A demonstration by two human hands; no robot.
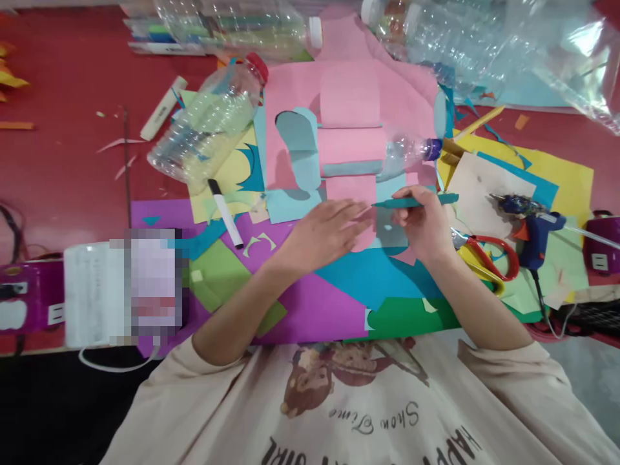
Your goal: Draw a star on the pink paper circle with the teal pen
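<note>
A teal felt-tip pen (pixel 411 201) is gripped in my right hand (pixel 427 225), its tip pointing left at a pink paper strip (pixel 349 188). My left hand (pixel 324 236) lies flat with fingers stretched over the strip's lower part, hiding some of it. Just beyond, the pink strip runs up to a small clear plastic bottle (pixel 404 155) with a purple cap, lying on its side and wrapped in pink paper. Left of that bottle is a light-blue rounded paper cutout (pixel 299 145). Larger pink paper (pixel 285 84) lies underneath.
Red-handled scissors (pixel 498 258) and a blue glue gun (pixel 535 236) lie at right. A red-capped bottle (pixel 208 123), a white marker (pixel 225 214) and purple paper (pixel 300 303) are at left and front. Clear bottles (pixel 252 29) line the far side.
</note>
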